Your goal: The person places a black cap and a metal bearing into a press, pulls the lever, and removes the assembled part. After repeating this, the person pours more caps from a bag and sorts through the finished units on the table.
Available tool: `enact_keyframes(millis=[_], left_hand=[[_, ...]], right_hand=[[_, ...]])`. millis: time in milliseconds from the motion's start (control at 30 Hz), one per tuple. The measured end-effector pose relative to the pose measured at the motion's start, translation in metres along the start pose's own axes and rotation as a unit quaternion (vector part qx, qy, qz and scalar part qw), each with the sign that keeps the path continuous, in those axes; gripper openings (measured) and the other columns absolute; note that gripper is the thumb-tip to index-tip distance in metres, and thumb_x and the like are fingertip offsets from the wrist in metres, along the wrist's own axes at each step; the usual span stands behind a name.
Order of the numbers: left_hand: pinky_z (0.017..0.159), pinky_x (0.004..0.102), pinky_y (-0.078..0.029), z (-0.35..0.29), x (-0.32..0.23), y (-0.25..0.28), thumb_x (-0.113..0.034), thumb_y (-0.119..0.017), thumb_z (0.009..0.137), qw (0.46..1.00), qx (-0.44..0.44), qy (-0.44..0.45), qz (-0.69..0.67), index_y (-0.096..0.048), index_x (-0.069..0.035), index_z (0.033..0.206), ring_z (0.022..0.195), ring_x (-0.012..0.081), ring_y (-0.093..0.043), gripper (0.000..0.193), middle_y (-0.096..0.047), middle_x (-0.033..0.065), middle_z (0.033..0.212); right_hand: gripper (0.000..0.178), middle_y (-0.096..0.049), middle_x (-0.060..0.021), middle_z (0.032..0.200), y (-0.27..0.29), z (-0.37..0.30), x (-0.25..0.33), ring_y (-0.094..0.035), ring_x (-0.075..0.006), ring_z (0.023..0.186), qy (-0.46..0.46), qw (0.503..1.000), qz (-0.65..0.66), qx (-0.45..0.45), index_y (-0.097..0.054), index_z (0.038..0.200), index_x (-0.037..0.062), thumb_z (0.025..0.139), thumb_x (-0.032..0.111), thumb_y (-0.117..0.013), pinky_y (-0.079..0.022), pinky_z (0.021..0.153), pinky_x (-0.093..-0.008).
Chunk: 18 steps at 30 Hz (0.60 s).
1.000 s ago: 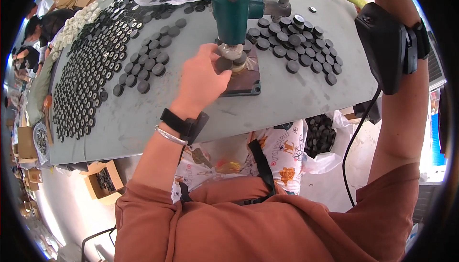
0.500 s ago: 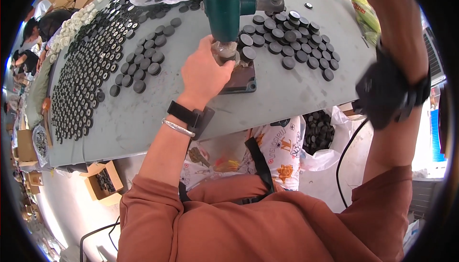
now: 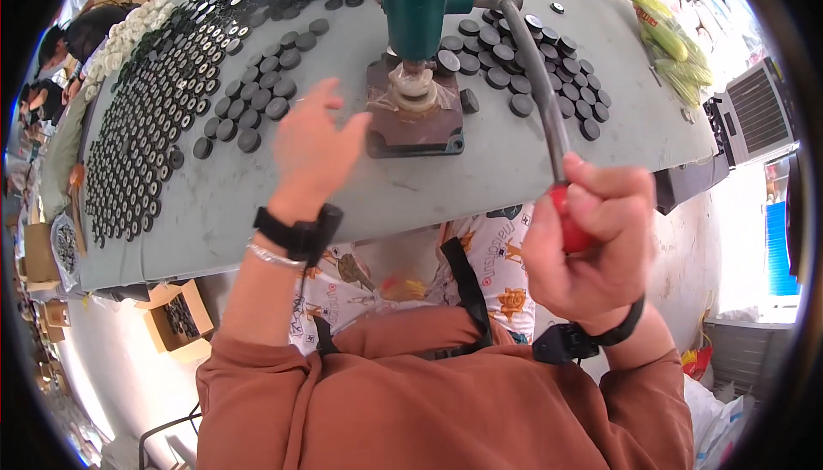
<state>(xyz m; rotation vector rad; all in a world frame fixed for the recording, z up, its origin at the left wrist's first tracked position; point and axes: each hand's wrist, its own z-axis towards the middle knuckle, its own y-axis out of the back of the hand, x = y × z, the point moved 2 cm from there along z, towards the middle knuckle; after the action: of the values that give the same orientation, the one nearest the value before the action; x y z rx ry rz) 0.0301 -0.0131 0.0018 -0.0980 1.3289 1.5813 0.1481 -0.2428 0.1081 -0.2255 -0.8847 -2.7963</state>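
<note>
My right hand (image 3: 591, 239) is wrapped round the red knob (image 3: 567, 213) on the steel lever (image 3: 538, 84) of a green hand press (image 3: 416, 16). The lever slopes down toward me at the right of the press. My left hand (image 3: 313, 149), a little blurred, hovers left of the press with its fingers apart and nothing in it. The press's ram meets a pad wrapped in clear film (image 3: 413, 84) above the brown base plate (image 3: 411, 137); whether a part lies between them is hidden. One black disc (image 3: 468, 101) rests by the base's right edge.
Black discs (image 3: 276, 84) lie in a loose group left of the press, with another pile (image 3: 519, 84) to its right. Many ringed discs (image 3: 163, 144) cover the table's left side. A bag of green vegetables (image 3: 673, 41) sits far right. An open carton (image 3: 178, 320) stands on the floor.
My right hand has come down from the upper right, swinging the lever toward me. My left hand has let go at the pad and moved left, away from the press.
</note>
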Motion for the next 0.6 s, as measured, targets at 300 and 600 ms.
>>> enact_keyframes(millis=[300, 600], left_hand=[[0.078, 0.0401, -0.049, 0.010, 0.064, 0.038, -0.043, -0.062, 0.080, 0.934, 0.055, 0.071, 0.346, -0.060, -0.007, 0.108, 0.097, 0.0297, -0.060, 0.045, -0.060, 0.0138, 0.105], [0.075, 0.0406, -0.049, 0.031, 0.062, 0.030, -0.041, -0.065, 0.078, 0.928, 0.060, 0.114, 0.351, -0.061, -0.007, 0.102, 0.091, 0.0282, -0.062, 0.042, -0.064, 0.0117, 0.096]], right_hand=[[0.028, -0.060, -0.0208, 0.090, -0.014, -0.023, -0.004, -0.058, -0.0192, 0.062, 0.017, 0.999, 0.011, -0.038, -0.049, 0.081, 0.0006, 0.066, -0.002, -0.073, -0.050, 0.050, -0.0262], [0.011, -0.053, -0.0034, 0.061, 0.030, 0.118, -0.028, -0.046, -0.0066, 0.052, 0.056, 0.935, -0.341, 0.080, -0.058, 0.089, -0.0049, 0.088, 0.005, -0.054, -0.035, 0.050, -0.0212]])
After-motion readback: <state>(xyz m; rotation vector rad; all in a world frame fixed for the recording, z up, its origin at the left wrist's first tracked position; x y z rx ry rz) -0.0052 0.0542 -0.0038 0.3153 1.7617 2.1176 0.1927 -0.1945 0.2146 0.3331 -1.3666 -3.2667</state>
